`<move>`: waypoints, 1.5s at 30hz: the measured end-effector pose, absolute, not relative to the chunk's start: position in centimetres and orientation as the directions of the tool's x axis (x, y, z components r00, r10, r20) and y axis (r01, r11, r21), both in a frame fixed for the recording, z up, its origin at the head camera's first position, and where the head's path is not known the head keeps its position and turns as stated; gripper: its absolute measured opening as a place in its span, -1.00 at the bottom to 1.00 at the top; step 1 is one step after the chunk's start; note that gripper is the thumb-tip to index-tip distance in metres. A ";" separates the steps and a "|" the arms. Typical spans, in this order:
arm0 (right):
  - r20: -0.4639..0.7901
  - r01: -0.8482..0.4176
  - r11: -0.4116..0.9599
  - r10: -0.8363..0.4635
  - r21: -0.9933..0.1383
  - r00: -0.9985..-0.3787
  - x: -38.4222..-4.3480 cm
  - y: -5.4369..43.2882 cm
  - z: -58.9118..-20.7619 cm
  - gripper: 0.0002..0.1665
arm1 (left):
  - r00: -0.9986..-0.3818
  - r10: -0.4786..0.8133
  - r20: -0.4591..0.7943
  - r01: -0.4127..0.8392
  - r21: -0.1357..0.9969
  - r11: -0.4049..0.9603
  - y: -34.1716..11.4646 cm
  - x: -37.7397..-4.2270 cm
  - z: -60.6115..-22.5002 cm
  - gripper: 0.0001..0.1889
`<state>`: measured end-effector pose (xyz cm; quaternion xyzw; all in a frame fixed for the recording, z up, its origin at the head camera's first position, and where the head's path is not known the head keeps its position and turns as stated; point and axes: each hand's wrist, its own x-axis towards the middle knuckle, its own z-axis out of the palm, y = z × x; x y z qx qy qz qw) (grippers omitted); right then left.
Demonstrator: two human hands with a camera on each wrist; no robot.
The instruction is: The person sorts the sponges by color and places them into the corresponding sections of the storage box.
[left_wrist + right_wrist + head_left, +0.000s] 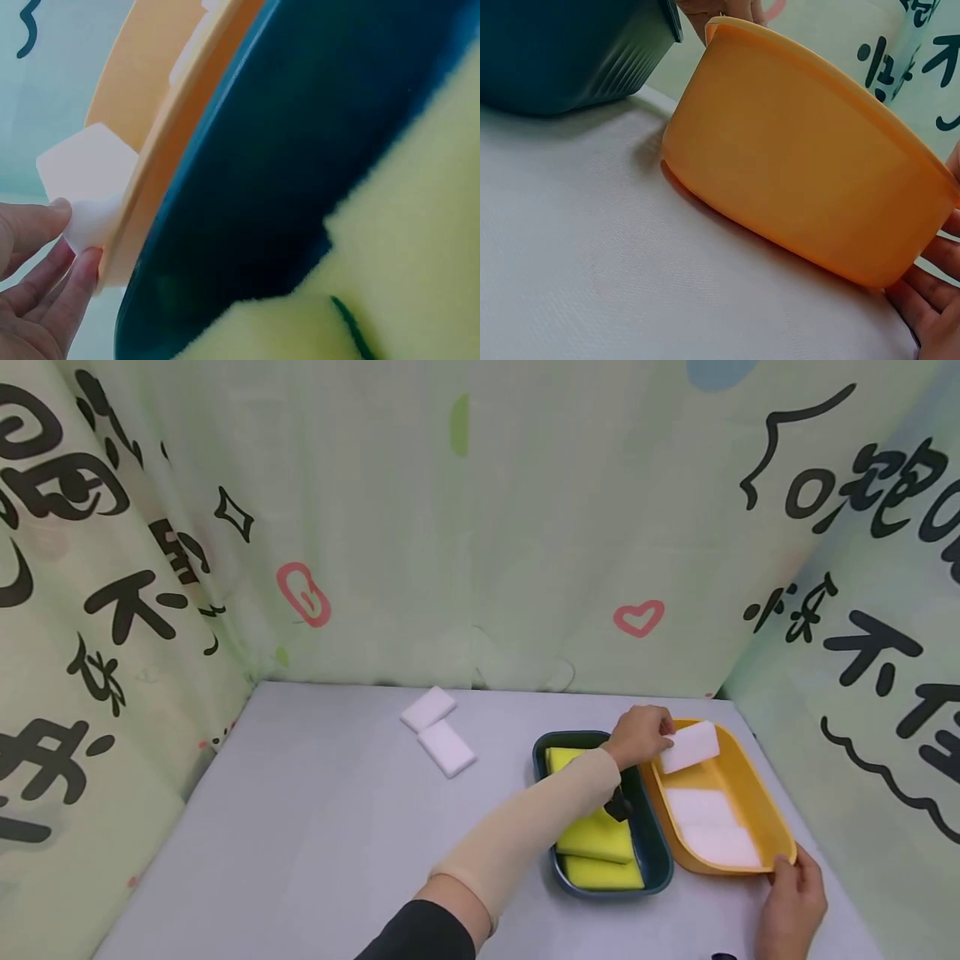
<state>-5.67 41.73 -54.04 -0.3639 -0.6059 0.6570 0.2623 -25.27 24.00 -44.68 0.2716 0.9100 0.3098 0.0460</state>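
My left hand (640, 735) reaches across the dark green basin and pinches a white sponge block (692, 747) between thumb and fingers. The block is at the far end of the yellow-orange basin (759, 793), overlapping its rim in the left wrist view. Further white blocks (708, 827) lie on that basin's floor. My right hand (797, 902) grips the near right corner of the yellow-orange basin, with fingers (930, 289) against its outer wall. In the right wrist view, this basin's wall (795, 150) stands close over the table.
Left of the yellow-orange basin stands the dark green basin (658, 856), holding several yellow sponges (596, 837). Two white blocks (447, 748) lie on the table (322, 827) toward the back. A printed curtain (450, 568) encloses the table's back and sides.
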 end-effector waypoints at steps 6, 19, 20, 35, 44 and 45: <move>-0.118 0.029 -0.127 0.783 -0.991 -0.611 -5.6 41.7 -53.9 -0.46 | -0.805 0.586 0.093 0.561 0.444 0.699 24.7 -25.2 -45.1 -0.90; -0.164 0.087 -0.141 0.782 -0.986 -0.602 -5.6 41.7 -54.2 -0.45 | -0.795 0.597 0.107 0.594 0.338 0.730 25.3 -24.7 -45.9 -0.89; -0.168 0.090 -0.143 0.784 -0.986 -0.597 -5.6 41.7 -54.3 -0.45 | -0.794 0.598 0.111 0.597 0.323 0.734 25.4 -24.7 -46.0 -0.88; -0.204 0.140 -0.150 0.776 -0.979 -0.597 -5.6 41.4 -53.9 -0.42 | -0.732 0.680 0.027 0.680 0.074 0.729 25.6 -23.9 -46.0 -0.81; -0.200 0.142 -0.143 0.779 -0.979 -0.595 -5.7 41.4 -53.9 -0.43 | -0.718 0.695 -0.039 0.696 -0.051 0.716 25.9 -23.3 -45.8 -0.72; -0.204 0.151 -0.141 0.778 -0.978 -0.594 -5.7 41.4 -53.9 -0.43 | -0.718 0.695 -0.045 0.696 -0.061 0.715 25.9 -23.2 -45.7 -0.73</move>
